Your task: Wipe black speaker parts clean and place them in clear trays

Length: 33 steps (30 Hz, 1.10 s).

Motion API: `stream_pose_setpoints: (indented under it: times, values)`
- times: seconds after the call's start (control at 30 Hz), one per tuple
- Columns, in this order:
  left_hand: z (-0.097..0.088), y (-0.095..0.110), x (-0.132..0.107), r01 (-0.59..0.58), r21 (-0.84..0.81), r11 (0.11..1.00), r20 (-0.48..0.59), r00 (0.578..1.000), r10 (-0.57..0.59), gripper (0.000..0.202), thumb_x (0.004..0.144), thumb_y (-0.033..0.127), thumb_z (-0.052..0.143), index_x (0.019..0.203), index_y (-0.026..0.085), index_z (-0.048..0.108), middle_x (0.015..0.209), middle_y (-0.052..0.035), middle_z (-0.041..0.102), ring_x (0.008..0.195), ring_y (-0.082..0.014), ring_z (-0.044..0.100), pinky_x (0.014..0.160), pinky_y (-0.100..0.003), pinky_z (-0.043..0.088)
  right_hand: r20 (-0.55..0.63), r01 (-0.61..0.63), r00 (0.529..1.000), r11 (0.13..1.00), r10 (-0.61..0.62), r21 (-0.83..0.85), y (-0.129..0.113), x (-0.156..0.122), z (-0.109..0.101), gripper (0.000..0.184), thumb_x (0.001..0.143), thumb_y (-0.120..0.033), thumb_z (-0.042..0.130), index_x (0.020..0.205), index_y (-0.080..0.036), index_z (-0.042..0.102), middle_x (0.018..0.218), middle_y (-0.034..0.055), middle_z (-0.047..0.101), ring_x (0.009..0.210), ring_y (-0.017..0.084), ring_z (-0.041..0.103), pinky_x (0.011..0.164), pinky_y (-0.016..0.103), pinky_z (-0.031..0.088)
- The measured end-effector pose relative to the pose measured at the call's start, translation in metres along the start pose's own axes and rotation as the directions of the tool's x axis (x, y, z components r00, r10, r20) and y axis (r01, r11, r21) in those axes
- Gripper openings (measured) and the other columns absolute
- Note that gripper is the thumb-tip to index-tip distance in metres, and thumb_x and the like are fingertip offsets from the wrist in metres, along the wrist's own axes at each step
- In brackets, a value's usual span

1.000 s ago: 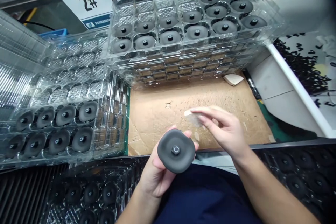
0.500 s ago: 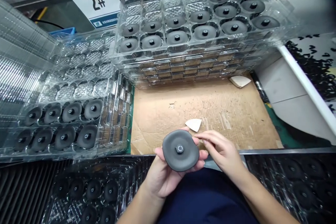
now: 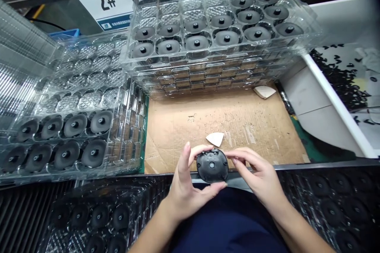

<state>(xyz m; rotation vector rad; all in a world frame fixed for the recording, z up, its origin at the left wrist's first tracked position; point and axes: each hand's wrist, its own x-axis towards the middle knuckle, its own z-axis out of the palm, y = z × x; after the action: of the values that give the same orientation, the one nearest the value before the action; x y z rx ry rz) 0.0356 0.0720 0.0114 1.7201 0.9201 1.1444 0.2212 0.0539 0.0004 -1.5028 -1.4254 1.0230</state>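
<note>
A round black disc part (image 3: 212, 165) sits between both my hands, low in the middle of the head view. Its glossy underside with a small centre hub faces me. My left hand (image 3: 187, 185) curls round its left and lower edge with thumb and fingers. My right hand (image 3: 255, 172) pinches its right edge with the fingertips. A small white triangular piece (image 3: 215, 138) lies on the brown cardboard sheet (image 3: 237, 114) just beyond the disc.
Clear plastic trays holding several grey discs stand stacked at the back (image 3: 213, 35) and at the left (image 3: 68, 126). More trays of discs lie low at the left (image 3: 97, 217) and right (image 3: 332, 193). A white bin of small black clips (image 3: 347, 75) is at the right.
The disc has been turned over from its matte grey face to its glossy underside. My right hand put the white piece down on the cardboard and now grips the disc's right edge.
</note>
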Motion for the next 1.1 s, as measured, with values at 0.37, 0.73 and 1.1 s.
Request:
stream_pose_setpoints:
  times: [0.37,0.73,1.1]
  values:
    - [-0.006,0.002,-0.008,0.182,-0.165,0.969,0.038,0.983,-0.178,0.101,0.070,0.023,0.076,0.146,0.034,0.010,0.114,-0.0055,0.062,0.104,-0.0241,0.058,0.097,-0.042,0.040,0.431,-0.245,0.896,0.932,0.111,0.268,-0.043,0.014,-0.014,0.017,0.079,-0.030,0.070,0.094,-0.023,0.072,0.080,0.0017,0.070,0.069,0.013,0.062,0.062,0.026,0.051]
    - [-0.010,0.007,-0.009,0.402,-0.321,0.858,0.267,0.907,-0.325,0.106,0.067,0.046,0.075,0.146,0.028,0.006,0.106,-0.0076,0.066,0.102,-0.0264,0.061,0.100,-0.044,0.038,0.639,-0.418,0.767,0.803,0.061,0.425,-0.049,0.025,-0.014,0.005,0.073,-0.019,0.074,0.078,-0.020,0.074,0.075,-0.0018,0.071,0.068,0.009,0.064,0.065,0.020,0.051]
    - [-0.004,0.006,-0.008,0.204,-0.288,0.936,0.037,0.979,-0.202,0.097,0.069,0.010,0.075,0.143,0.039,0.020,0.125,-0.0059,0.058,0.118,-0.0243,0.055,0.101,-0.042,0.044,0.218,-0.123,0.975,0.925,0.045,0.360,-0.041,0.003,-0.016,0.005,0.081,-0.024,0.067,0.084,-0.022,0.071,0.079,0.0009,0.069,0.068,0.012,0.063,0.061,0.023,0.052]
